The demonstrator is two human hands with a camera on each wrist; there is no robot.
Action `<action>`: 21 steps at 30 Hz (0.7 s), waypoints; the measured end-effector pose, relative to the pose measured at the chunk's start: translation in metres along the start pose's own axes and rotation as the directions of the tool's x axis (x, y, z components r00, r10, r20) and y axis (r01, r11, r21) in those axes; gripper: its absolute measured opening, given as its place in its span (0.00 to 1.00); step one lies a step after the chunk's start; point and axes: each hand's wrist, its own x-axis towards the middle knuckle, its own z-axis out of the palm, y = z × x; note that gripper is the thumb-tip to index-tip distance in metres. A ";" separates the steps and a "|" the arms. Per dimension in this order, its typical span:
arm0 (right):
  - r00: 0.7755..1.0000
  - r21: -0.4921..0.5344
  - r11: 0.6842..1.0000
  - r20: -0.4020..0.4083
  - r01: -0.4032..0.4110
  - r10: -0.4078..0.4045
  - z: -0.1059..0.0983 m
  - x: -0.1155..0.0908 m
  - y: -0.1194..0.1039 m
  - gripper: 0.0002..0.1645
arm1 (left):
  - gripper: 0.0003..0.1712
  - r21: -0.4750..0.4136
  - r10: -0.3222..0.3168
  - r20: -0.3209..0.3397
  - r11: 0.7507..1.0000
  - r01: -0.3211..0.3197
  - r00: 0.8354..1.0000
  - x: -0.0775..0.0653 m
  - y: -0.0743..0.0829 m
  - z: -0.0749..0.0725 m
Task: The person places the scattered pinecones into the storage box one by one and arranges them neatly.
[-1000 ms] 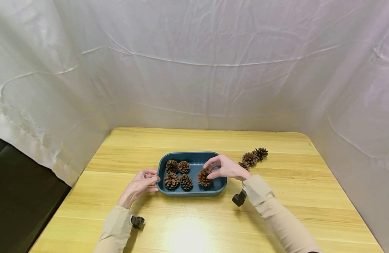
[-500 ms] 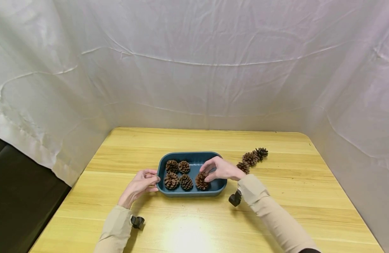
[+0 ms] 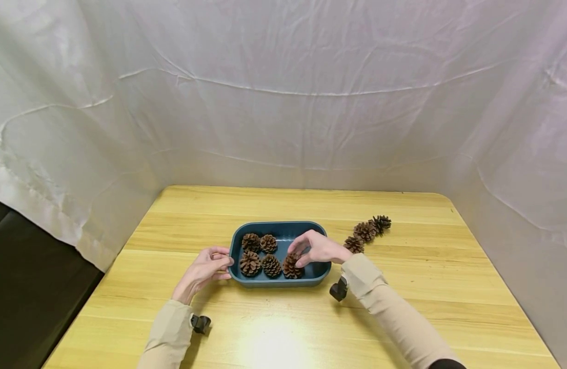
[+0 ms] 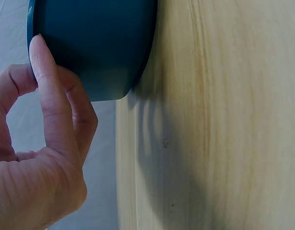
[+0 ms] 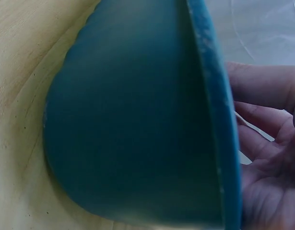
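Observation:
A dark blue rectangular tray (image 3: 283, 283) with rounded corners stands on the table. My left hand (image 3: 202, 270) pinches its left rim between thumb and fingers; the left wrist view shows the thumb (image 4: 53, 105) on the tray's wall (image 4: 99, 52). Over the tray's right half, my right hand (image 3: 321, 247) holds a brown pine cone (image 3: 291, 267) down inside, near the front wall. Several other pine cones (image 3: 250, 263) sit in the left half. From the right wrist, the tray's outer wall (image 5: 137, 110) hides the held cone and the fingertips.
To the right of the tray, a slanting row of loose pine cones lies on the wooden table (image 3: 431, 287): a near one (image 3: 354, 244), a middle one (image 3: 364, 232) and a darker far one (image 3: 380, 224). White cloth (image 3: 302, 128) hangs behind and at both sides.
My right hand has moved slightly left and lower with its pine cone, to beside the front cone in the left group. The left hand and tray have stayed put.

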 end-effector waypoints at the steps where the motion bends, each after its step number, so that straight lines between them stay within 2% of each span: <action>1: 1.000 0.000 1.000 0.002 0.003 -0.003 0.000 0.000 0.000 0.17 | 0.25 0.000 -0.001 0.000 1.000 0.001 1.000 0.000 0.000 0.000; 21: 1.000 0.023 1.000 -0.002 0.015 -0.015 0.001 0.000 -0.003 0.19 | 0.25 -0.008 0.001 0.017 1.000 0.000 1.000 -0.001 0.001 0.000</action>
